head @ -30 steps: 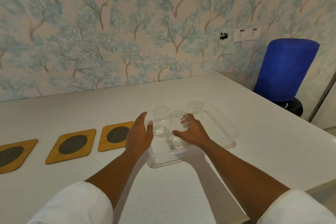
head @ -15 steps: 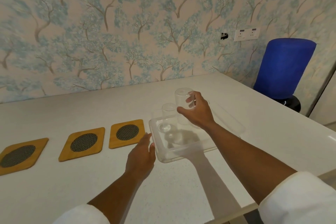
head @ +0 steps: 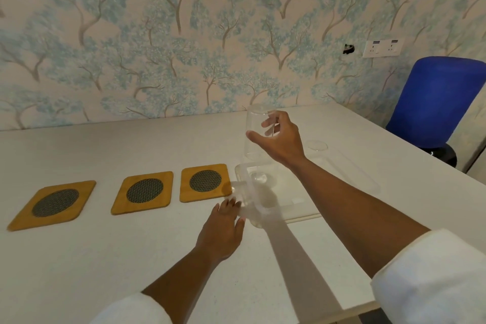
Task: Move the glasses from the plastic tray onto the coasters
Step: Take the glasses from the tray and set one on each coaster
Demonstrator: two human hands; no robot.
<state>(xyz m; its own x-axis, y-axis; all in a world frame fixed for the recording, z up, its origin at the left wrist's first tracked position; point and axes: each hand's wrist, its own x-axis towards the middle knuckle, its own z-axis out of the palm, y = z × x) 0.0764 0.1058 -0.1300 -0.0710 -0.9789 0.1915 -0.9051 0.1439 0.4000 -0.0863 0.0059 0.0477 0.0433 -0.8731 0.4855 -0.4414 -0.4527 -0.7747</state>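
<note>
Higher now, the right hand (head: 278,139) pinches a glass (head: 256,134) above the tray (head: 342,166); left hand (head: 223,229) spread on the surface (head: 79,258); coasters (head: 143,192) bare.

No readable text, brand, number or sign shows anywhere. The white wall socket plate (head: 383,48) on the tree-patterned wallpaper carries two small dark strips along its top, too small and blurred to read.

Wall (head: 184,34): wallpaper with blue trees
Socket plate (head: 382,48): white, on the wall
Chair (head: 436,100): blue, right of the white bench (head: 79,258)
</note>
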